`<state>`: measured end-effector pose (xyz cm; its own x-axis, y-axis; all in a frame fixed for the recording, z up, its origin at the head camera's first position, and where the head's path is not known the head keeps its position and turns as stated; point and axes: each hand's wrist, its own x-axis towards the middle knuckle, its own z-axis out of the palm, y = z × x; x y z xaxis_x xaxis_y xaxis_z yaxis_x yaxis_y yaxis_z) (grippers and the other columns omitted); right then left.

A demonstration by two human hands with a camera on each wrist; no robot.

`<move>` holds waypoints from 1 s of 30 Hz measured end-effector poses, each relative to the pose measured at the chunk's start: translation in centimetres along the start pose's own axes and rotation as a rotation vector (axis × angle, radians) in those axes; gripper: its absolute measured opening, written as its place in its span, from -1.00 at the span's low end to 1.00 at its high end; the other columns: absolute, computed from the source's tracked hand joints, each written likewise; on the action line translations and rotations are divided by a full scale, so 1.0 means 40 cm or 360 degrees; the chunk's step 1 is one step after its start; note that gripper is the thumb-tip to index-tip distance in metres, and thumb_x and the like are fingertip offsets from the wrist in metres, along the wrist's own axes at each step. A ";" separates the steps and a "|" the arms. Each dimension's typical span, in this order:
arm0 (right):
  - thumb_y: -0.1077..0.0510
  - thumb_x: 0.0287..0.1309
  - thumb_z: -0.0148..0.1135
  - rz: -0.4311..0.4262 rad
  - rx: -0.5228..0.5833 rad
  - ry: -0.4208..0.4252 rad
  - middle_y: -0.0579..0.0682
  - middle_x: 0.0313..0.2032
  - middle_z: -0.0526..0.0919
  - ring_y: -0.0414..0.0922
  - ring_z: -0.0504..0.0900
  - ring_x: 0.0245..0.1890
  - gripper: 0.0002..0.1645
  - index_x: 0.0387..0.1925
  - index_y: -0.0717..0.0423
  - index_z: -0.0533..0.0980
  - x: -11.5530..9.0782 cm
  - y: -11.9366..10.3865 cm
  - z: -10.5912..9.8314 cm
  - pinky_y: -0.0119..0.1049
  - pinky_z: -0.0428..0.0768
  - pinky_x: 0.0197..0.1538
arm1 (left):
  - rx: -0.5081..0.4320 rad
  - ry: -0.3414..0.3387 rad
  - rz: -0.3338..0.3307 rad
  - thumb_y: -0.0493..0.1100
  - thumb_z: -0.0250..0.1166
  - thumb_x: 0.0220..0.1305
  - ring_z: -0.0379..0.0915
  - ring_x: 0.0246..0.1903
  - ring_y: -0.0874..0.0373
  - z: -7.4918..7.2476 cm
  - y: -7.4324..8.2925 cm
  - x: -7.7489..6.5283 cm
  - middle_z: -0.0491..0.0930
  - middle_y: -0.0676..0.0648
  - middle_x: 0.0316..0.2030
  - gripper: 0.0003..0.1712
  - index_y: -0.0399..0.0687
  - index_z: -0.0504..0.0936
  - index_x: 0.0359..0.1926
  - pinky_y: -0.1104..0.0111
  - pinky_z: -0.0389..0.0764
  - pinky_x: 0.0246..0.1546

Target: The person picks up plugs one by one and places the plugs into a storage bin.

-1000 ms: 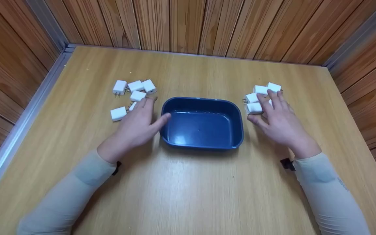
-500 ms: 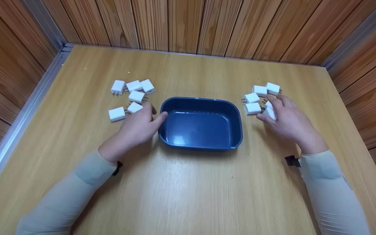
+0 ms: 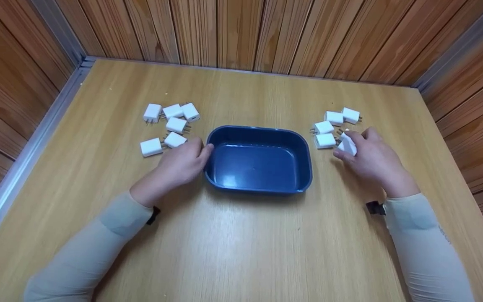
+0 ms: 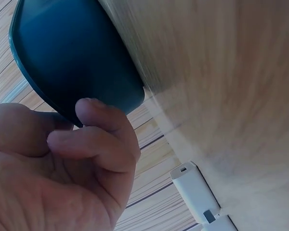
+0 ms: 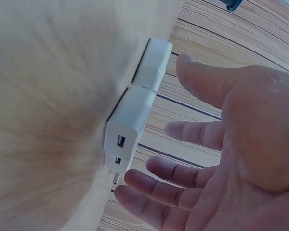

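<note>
In the head view my left hand (image 3: 181,162) grips the left rim of a dark blue plastic tub (image 3: 258,167). The left wrist view shows the thumb over that tub's rim and the other fingers curled against its outside. My right hand (image 3: 373,157) hovers round a white USB charger plug (image 3: 347,145) on the table. Seen from the right wrist, its fingers (image 5: 154,190) are spread and loosely bent beside the plug (image 5: 123,122), apart from it. Another plug behind it is mostly hidden by the hand.
Several white charger plugs (image 3: 176,125) lie in a loose group left of the tub, and another group (image 3: 324,141) lies to its right, prongs pointing various ways. Wood-plank walls (image 3: 239,33) enclose the table (image 3: 241,243) at the back and sides.
My left hand has drawn back from the left plugs and curled onto the tub's rim. My right hand has moved right and toward me, from above the group to its nearest plug.
</note>
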<state>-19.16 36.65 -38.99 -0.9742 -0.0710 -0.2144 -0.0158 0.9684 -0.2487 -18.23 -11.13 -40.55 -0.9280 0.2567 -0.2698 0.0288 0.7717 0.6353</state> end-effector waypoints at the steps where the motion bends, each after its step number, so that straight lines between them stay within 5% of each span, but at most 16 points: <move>1: -0.55 0.52 0.12 0.0003 -0.0007 -0.0008 0.44 0.32 0.26 0.38 0.40 0.12 0.13 0.75 0.06 0.17 0.002 0.001 0.003 0.28 0.55 0.08 | 0.0001 -0.0002 0.0013 0.22 -0.08 0.81 0.57 -0.24 -0.06 0.002 0.000 0.001 0.60 -0.16 -0.18 -0.47 -0.10 0.56 0.22 0.15 0.58 -0.22; 23: -0.14 0.67 0.21 -0.0046 -0.0039 -0.0024 0.36 0.20 0.40 0.27 0.54 0.00 -0.27 0.61 0.12 0.35 0.019 0.012 0.021 0.18 0.60 -0.01 | 0.0033 -0.0012 0.0057 0.14 -0.10 0.84 0.57 -0.27 -0.03 0.017 0.001 0.004 0.60 -0.14 -0.22 -0.50 -0.12 0.60 0.21 0.17 0.59 -0.22; 30: -0.05 0.67 0.23 -0.0052 -0.0035 -0.0047 0.36 0.17 0.49 0.28 0.57 0.02 -0.35 0.54 0.21 0.39 0.020 0.010 0.013 0.28 0.61 0.07 | 0.0051 -0.0002 0.0091 0.14 -0.10 0.84 0.57 -0.26 -0.03 0.015 -0.003 0.005 0.60 -0.13 -0.22 -0.50 -0.11 0.62 0.20 0.15 0.61 -0.21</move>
<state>-19.83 36.86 -39.75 -0.9659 -0.1097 -0.2344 -0.0531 0.9704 -0.2354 -18.21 -10.82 -41.11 -0.9240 0.3018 -0.2346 0.0937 0.7738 0.6264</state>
